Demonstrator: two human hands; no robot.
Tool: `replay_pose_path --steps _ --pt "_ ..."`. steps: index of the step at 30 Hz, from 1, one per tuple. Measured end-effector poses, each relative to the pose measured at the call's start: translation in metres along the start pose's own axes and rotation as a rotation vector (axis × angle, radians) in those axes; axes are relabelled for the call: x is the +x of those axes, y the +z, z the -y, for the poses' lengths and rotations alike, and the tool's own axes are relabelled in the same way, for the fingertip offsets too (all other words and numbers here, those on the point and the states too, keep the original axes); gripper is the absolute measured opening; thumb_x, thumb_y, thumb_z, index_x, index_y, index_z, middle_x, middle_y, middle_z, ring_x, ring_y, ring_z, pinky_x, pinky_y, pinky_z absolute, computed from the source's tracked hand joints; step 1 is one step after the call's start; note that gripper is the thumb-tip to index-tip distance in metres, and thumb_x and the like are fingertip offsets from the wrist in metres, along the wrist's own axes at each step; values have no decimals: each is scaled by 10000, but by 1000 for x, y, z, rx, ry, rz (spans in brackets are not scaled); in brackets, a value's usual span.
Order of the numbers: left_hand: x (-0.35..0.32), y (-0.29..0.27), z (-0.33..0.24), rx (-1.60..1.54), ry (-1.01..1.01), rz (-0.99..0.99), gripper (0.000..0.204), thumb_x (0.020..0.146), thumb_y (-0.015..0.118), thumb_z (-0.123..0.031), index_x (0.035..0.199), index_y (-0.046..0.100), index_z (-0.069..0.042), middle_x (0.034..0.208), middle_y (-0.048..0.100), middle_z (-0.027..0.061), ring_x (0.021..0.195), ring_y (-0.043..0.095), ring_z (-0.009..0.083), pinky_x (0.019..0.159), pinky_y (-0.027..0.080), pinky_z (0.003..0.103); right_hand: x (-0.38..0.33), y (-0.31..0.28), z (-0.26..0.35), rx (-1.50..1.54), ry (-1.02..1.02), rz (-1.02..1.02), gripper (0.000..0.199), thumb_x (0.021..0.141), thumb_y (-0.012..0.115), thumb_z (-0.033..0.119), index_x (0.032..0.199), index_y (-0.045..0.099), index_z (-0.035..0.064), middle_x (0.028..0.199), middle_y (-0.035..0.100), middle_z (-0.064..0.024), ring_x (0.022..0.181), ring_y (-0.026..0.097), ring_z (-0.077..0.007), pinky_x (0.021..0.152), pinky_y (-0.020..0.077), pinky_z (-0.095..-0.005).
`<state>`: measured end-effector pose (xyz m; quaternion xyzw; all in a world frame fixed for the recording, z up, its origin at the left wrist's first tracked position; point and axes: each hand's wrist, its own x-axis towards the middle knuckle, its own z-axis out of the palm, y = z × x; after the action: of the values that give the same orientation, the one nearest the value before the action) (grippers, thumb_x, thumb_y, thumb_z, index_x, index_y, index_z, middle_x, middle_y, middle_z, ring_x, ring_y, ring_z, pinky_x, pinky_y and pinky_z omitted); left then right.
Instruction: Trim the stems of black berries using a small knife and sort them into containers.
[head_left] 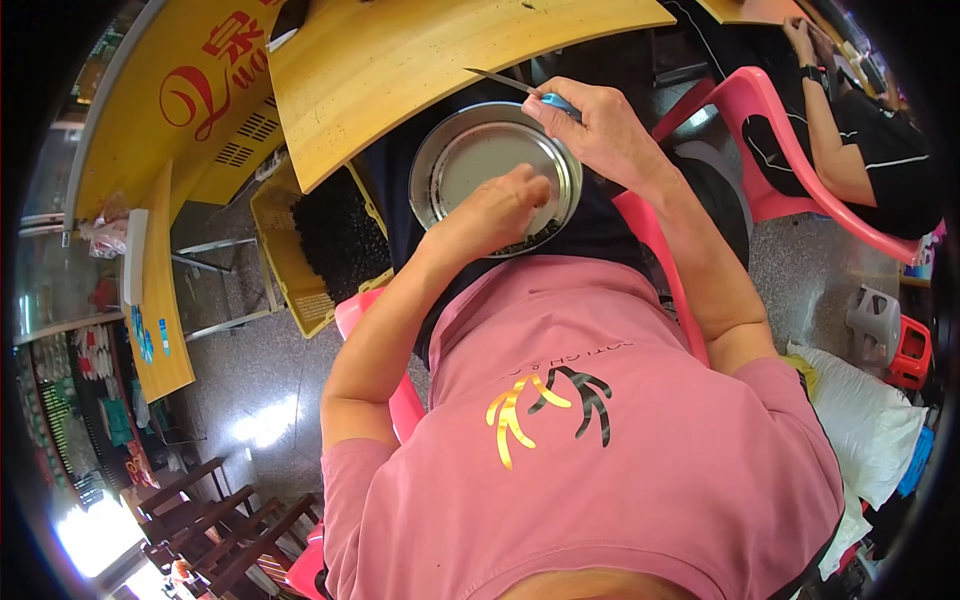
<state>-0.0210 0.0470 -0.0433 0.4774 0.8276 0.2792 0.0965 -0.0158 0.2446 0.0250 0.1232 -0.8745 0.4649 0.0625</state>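
Note:
A round metal basin (424,150) rests on my lap, and small dark pieces (541,238) lie along its near inner edge. Over the basin, my left hand (497,208) is closed with its fingertips pinched together; whatever they may hold is hidden. My right hand (597,128) grips a small knife (505,80) by its blue handle above the basin's far right rim. Its narrow blade points left, toward the table edge, and does not touch my left hand.
A wooden table (400,65) curves across in front of me. To its left stands a yellow basket (290,265) heaped with small black pieces (343,232). Another person (850,150) sits at the right beside a pink plastic chair (775,150). White sacks (860,415) lie behind on the right.

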Motion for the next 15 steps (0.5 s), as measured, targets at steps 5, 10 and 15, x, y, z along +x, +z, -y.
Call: replay_pose_path --steps 5,10,15 --pt "-6 -36 -5 -532 -298 -206 272 850 682 10 1115 629 -21 1019 683 102 932 658 167 845 526 293 1 -2 2 179 56 42 324 987 638 302 1045 663 -16 731 595 -19 717 536 -64 647 453 -238" --pt "-7 -51 -21 -888 -199 -527 334 893 674 42 1210 575 9 1106 639 58 996 625 133 904 509 273 -1 12 7 408 123 85 328 939 710 305 1028 666 -7 847 633 18 801 557 -49 723 460 -210" --pt "-6 -50 -34 -777 -113 -658 552 868 661 88 1372 466 -23 1148 638 105 988 618 142 907 506 286 -3 20 10 663 129 55 321 888 774 292 1058 665 43 837 612 37 760 539 -39 663 440 -212"
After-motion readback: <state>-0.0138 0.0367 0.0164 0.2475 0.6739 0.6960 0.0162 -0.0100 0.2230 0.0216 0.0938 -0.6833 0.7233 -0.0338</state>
